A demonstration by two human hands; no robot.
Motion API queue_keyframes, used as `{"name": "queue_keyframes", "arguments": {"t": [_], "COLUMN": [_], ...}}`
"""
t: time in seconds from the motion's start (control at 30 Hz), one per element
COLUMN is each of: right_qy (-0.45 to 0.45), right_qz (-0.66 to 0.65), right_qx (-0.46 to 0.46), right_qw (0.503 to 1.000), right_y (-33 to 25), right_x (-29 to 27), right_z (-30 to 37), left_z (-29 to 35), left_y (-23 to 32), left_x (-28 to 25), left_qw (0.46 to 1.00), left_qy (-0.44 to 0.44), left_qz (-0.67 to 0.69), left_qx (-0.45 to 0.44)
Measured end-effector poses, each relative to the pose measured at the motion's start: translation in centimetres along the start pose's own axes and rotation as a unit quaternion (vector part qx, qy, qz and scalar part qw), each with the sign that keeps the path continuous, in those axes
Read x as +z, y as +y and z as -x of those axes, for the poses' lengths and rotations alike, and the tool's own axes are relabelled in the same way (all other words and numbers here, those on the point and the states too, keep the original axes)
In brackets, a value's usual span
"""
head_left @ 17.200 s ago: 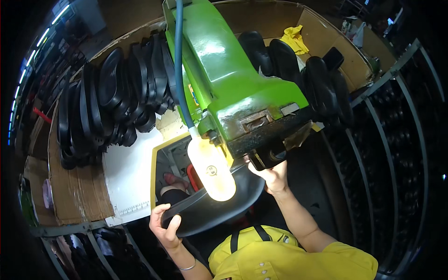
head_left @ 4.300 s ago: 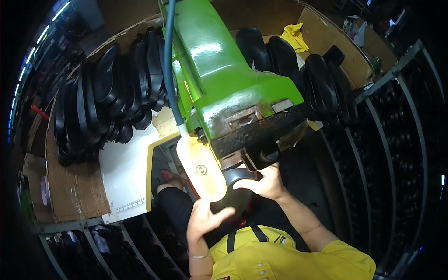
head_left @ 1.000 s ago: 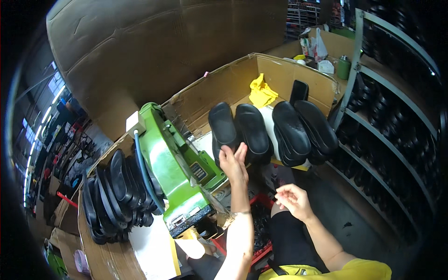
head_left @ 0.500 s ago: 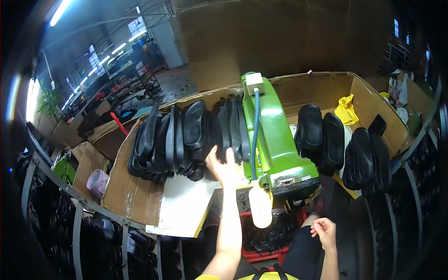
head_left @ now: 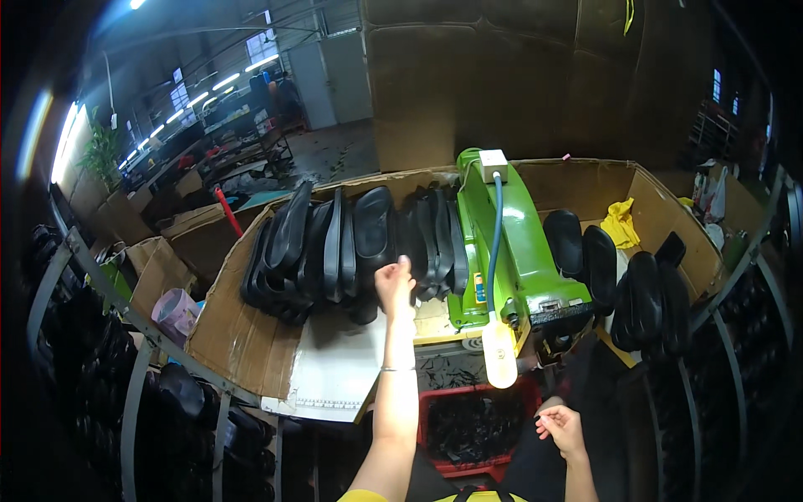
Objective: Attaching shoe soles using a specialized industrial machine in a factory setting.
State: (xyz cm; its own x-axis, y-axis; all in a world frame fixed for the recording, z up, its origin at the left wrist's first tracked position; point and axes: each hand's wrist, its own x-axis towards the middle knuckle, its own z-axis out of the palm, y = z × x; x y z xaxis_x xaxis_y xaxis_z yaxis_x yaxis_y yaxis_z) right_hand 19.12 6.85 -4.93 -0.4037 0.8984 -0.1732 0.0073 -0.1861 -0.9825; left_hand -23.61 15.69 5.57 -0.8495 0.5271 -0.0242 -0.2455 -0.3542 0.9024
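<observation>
A row of black shoe soles (head_left: 373, 224) stands on edge in a cardboard box, left of a green machine (head_left: 535, 226). My left hand (head_left: 395, 286) is at the lower front of this row, its fingers closed against a black shoe sole; the fingertips partly merge with the dark soles behind. Above my lap, right of the red bin (head_left: 493, 456), hangs my right hand (head_left: 562, 430). Its fingers are curled into a pinch, with a small dark spot at the tips that I cannot make out. More black soles (head_left: 642, 301) stand right of the machine.
A lit white lamp (head_left: 501, 356) hangs at the machine's front on a blue cable. Dark scraps fill the red bin below. A yellow cloth (head_left: 620, 223) lies in the box at the right. Metal rack rails (head_left: 138, 322) curve round both sides, and a pink tub (head_left: 176, 314) stands left.
My left hand's spread finger and thumb have come together at the sole row. My right hand stays low, still curled. The whole view has shifted slightly.
</observation>
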Motion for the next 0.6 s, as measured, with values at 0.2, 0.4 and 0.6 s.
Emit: {"name": "queue_keyframes", "arguments": {"t": [0.2,0.4,0.6], "right_qy": [-0.057,-0.077,-0.146], "right_qz": [-0.015,-0.028,-0.151], "right_qx": [0.015,0.027,-0.006], "right_qw": [0.998,0.996,0.978], "right_y": [-0.2,0.6,-2.0], "right_x": [2.7,3.0,6.7], "right_z": [0.1,0.0,0.8], "left_z": [-0.7,3.9,23.9], "left_y": [-3.2,-2.6,-4.0], "left_x": [0.6,-4.9,-7.7], "left_qw": [0.993,0.913,0.921], "left_qy": [0.102,-0.125,-0.176], "left_qz": [0.004,0.196,0.201], "left_qx": [-0.065,-0.334,-0.285]}}
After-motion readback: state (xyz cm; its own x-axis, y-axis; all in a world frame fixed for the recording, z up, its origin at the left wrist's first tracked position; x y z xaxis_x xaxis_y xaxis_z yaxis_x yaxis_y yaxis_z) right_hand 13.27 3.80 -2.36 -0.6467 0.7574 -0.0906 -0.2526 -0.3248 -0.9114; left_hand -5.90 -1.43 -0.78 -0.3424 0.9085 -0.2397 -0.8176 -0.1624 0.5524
